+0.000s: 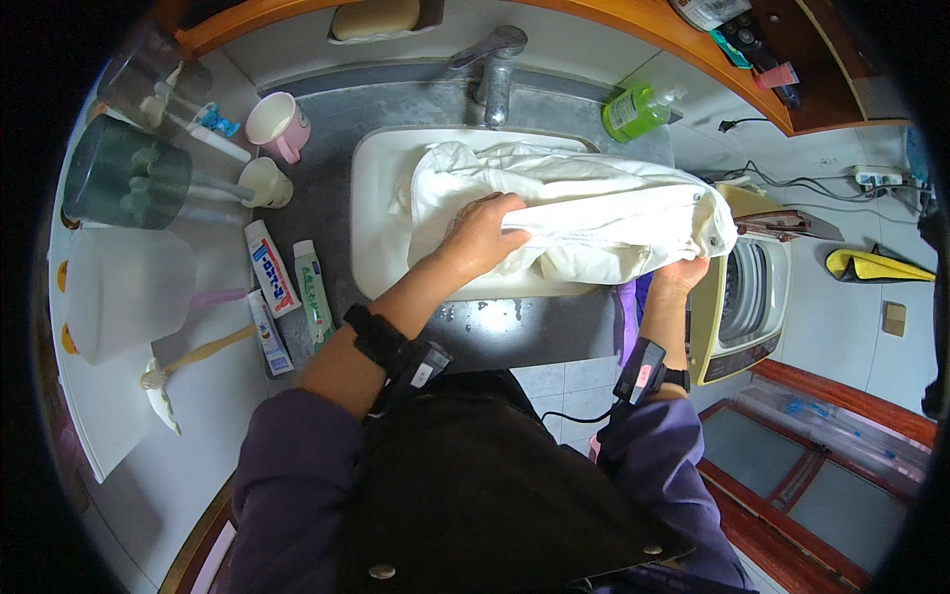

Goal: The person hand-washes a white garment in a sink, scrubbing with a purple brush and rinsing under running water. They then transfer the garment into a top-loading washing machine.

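A white garment (pixel 586 178) with metal snaps at its right end lies bunched over the white sink basin (pixel 377 245). My left hand (pixel 484 232) grips a folded edge near its middle, thumb on top. Under the right end, my right hand (pixel 681 273) holds the cloth from below, its fingers mostly hidden. Between the hands a flat band of the fabric is stretched out. Behind the garment stands the chrome faucet (pixel 499 78), its spout over the basin's back rim.
Toothpaste tubes (pixel 272 269), a pink mug (pixel 279 125) and a paper cup (pixel 266 183) stand left. A green pump bottle (pixel 637 113) is at back right. An open-lidded washing machine (pixel 746 297) stands right. Water drops dot the dark counter (pixel 490 327).
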Demonstrator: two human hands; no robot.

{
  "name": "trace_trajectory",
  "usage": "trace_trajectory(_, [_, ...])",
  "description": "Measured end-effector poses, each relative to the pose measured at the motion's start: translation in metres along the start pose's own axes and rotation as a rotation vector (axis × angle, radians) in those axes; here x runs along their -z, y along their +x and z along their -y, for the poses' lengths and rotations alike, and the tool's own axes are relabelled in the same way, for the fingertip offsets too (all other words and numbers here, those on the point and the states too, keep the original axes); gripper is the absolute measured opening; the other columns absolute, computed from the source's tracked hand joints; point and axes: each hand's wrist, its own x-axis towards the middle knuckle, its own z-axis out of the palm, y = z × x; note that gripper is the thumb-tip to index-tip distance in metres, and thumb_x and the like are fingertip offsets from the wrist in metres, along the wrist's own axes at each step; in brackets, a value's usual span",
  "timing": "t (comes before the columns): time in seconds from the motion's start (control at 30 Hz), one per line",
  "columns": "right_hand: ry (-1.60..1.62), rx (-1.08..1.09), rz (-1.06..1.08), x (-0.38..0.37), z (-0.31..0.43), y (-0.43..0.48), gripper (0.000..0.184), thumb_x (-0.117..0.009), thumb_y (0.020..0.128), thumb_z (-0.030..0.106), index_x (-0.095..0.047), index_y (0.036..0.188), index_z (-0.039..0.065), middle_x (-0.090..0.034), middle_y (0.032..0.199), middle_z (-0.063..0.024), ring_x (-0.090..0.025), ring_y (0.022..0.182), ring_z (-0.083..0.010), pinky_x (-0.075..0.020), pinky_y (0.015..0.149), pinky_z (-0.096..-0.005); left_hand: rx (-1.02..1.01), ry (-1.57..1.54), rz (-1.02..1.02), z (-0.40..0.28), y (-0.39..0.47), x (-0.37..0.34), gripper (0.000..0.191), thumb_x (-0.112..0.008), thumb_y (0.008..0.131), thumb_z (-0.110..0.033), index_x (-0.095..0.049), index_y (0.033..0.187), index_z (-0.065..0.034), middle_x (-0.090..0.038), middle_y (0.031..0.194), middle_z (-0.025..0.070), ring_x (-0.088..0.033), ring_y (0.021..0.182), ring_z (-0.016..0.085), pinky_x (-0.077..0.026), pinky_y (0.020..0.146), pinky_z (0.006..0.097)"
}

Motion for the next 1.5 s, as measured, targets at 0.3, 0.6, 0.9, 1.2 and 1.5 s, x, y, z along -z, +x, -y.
trace_trajectory(0.3, [0.485,-0.061,0.059,-0.005,-0.124,0.011,0.051,-0.035,0.086,0.034,-0.042,0.127,0.004,-0.045,0.128,-0.0128,-0.042,0.118,-0.0309,-0.0281,0.102,-0.0474,-0.484,0.459,-0.638,-0.007,-0.035,0.060,0.021,-0.057,0.066,0.005,-0.058,0.084,-0.0050,-0.048,0.073,0.0109,-0.052,0.064,0.026,-0.043,0.055,0.0329])
trace_trajectory(0.6, [-1.363,-0.090,-0.640,0.007,-0.142,0.017,0.025,-0.056,0.084,0.017,-0.051,0.100,-0.002,-0.058,0.091,-0.0102,-0.056,0.073,-0.0164,-0.0461,0.065,-0.0281,-0.378,0.478,-0.502,0.036,-0.050,0.033,0.027,-0.058,0.068,0.005,-0.067,0.088,-0.0107,-0.036,0.064,0.0031,-0.041,0.057,0.017,-0.036,0.049,0.0284])
trace_trajectory(0.9, [-1.620,-0.542,-0.323,-0.075,-0.162,-0.006,0.032,-0.054,0.083,0.029,-0.055,0.089,-0.002,-0.058,0.070,-0.0093,-0.058,0.056,-0.0150,-0.0469,0.049,-0.0256,-0.414,0.543,-0.220,0.035,-0.067,0.011,0.036,-0.059,0.068,-0.006,-0.065,0.101,-0.0180,-0.039,0.069,0.0010,-0.047,0.065,0.016,-0.041,0.058,0.0267])
trace_trajectory(1.2, [-0.239,-0.270,-0.217,-0.051,-0.110,-0.008,0.038,-0.050,0.073,0.008,-0.049,0.108,-0.005,-0.055,0.112,-0.0168,-0.051,0.107,-0.0307,-0.0361,0.097,-0.0433,-0.288,0.750,-0.347,0.073,-0.098,0.044,0.018,-0.055,0.071,-0.005,-0.059,0.087,-0.0106,-0.043,0.082,0.0055,-0.046,0.081,0.024,-0.037,0.076,0.0396])
trace_trajectory(1.5, [-0.023,-0.263,-0.100,-0.021,-0.115,0.035,0.035,-0.047,0.066,0.004,-0.056,0.099,-0.002,-0.058,0.110,-0.0137,-0.051,0.108,-0.0283,-0.0324,0.101,-0.0437,-0.302,0.759,-0.295,0.070,-0.104,0.058,0.026,-0.058,0.069,-0.006,-0.064,0.093,-0.0141,-0.044,0.092,0.0055,-0.046,0.088,0.024,-0.033,0.085,0.0420])
